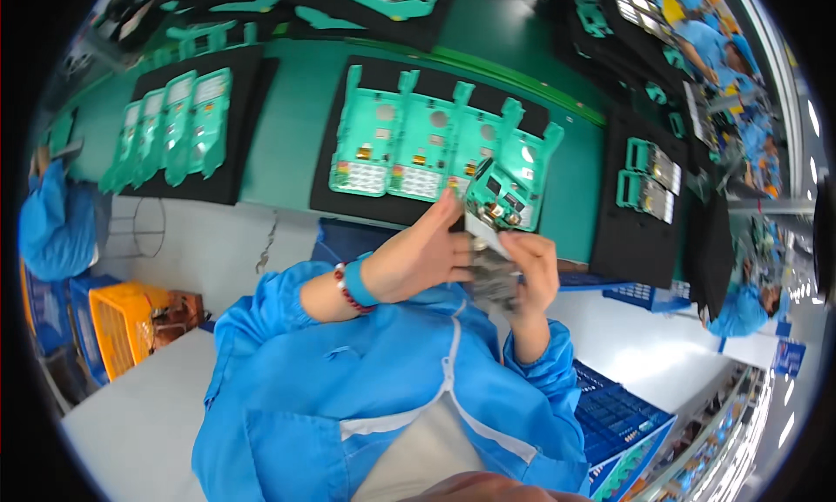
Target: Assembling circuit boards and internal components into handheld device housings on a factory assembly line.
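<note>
In front of my chest, my right hand (533, 267) pinches a small electronic assembly with a teal frame (498, 195) at its top. Its lower part is greyish and smeared by motion, so its details are hidden. My left hand (414, 254) is at the left side of this assembly, thumb raised and fingers stretched toward it; whether the fingertips touch is hard to tell. Just beyond both hands, several teal plastic housings (433, 134) with white keypads lie in a row on a black foam pad (318, 167). The assembly overlaps the rightmost housing.
Another black pad (246, 128) with several teal covers (209, 123) is at the left. To the right, a dark pad (610, 232) carries teal-framed parts (649, 184). A green bench (292, 75) runs across. An orange crate (122, 323), blue crates (623, 415) and co-workers in blue surround me.
</note>
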The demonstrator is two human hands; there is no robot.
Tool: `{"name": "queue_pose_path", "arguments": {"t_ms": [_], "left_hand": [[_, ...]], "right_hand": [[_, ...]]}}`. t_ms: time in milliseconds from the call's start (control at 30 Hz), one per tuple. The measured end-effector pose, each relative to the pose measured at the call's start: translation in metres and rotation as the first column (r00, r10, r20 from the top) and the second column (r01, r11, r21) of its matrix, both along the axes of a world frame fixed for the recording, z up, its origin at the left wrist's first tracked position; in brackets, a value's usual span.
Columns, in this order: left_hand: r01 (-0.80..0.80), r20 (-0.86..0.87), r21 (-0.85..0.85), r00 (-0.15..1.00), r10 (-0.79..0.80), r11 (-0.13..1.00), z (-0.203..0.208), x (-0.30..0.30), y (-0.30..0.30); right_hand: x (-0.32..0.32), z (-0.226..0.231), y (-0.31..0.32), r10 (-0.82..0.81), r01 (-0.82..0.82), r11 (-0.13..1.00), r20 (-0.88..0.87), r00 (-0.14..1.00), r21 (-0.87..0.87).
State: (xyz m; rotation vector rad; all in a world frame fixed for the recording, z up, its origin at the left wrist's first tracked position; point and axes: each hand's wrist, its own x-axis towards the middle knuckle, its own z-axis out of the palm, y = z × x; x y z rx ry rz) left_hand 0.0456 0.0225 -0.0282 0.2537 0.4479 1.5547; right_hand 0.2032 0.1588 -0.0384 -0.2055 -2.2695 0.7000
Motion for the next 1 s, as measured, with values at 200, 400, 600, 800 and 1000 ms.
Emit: {"name": "queue_pose_path", "arguments": {"t_ms": [200, 400, 600, 800, 1000], "left_hand": [[-0.327, -0.543, 0.002, 0.793, 0.276, 0.945, -0.005, -0.008, -0.018], [-0.353, -0.941, 0.196, 0.195, 0.277, 0.915, 0.003, -0.013, -0.037], [-0.364, -0.991, 0.128, -0.093, 0.100, 0.923, 0.011, -0.014, -0.047], [-0.412, -0.929, 0.113, 0.279, 0.243, 0.904, 0.015, -0.020, -0.055], [-0.397, -0.883, 0.429, -0.376, 0.282, 0.812, 0.004, -0.028, -0.069]], "right_hand": [[-0.022, 0.025, -0.008, 0.134, -0.143, 0.988, 0.133, 0.982, 0.062], [-0.050, 0.082, -0.011, 0.076, -0.109, 0.954, 0.127, 0.989, 0.279], [-0.057, 0.093, -0.009, 0.229, -0.343, 0.883, 0.344, 0.911, 0.320], [-0.058, 0.094, -0.009, 0.278, -0.386, 0.867, 0.337, 0.900, 0.316], [-0.046, 0.057, -0.002, 0.339, -0.441, 0.814, 0.307, 0.889, 0.377]]}}
